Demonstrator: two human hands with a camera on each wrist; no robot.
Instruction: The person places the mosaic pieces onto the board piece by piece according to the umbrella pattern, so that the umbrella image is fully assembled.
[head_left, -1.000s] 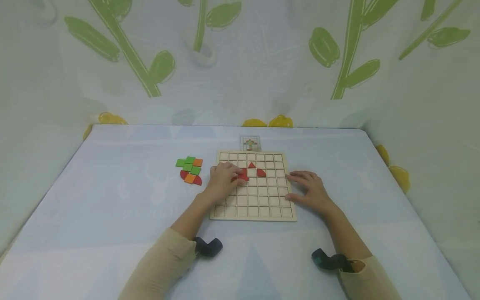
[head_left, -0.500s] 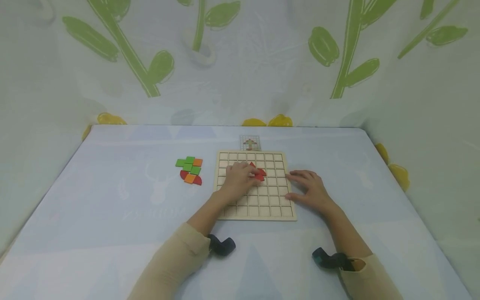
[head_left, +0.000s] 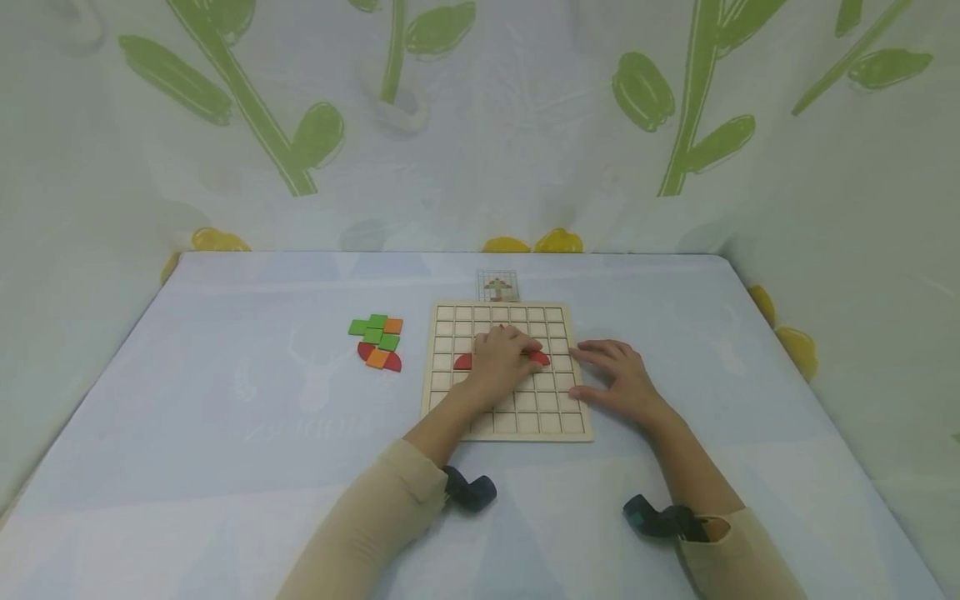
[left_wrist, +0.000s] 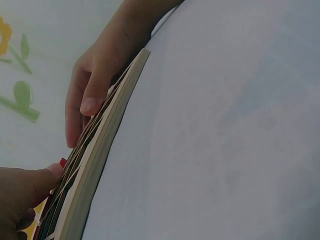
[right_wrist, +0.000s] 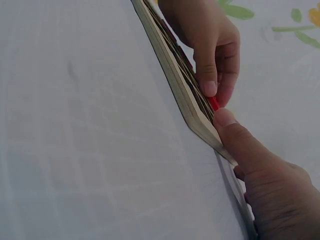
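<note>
My left hand (head_left: 504,362) reaches over the wooden grid board (head_left: 480,425) and pinches a red quarter-circle tile (head_left: 540,357) between thumb and fingers, right of the board's middle. In the right wrist view the red tile (right_wrist: 213,103) shows below the left thumb, close over the board. Another red quarter-circle tile (head_left: 463,362) lies on the grid, left of that hand. Only the tip of a red triangle shows past its knuckles; other cells are hidden under it. My right hand (head_left: 618,383) rests at the board's right edge, fingers and thumb spread and touching the side.
Left of the board lies a group of loose tiles: several green squares (head_left: 373,335), orange squares (head_left: 378,358) and red quarter circles (head_left: 393,362). A small printed pattern card (head_left: 497,286) lies at the board's far edge. The white table (head_left: 225,417) ends at a patterned backdrop.
My left hand has moved right across the board with the red quarter-circle tile, uncovering the left cells and a red tile there. My right hand has stayed at the edge.
</note>
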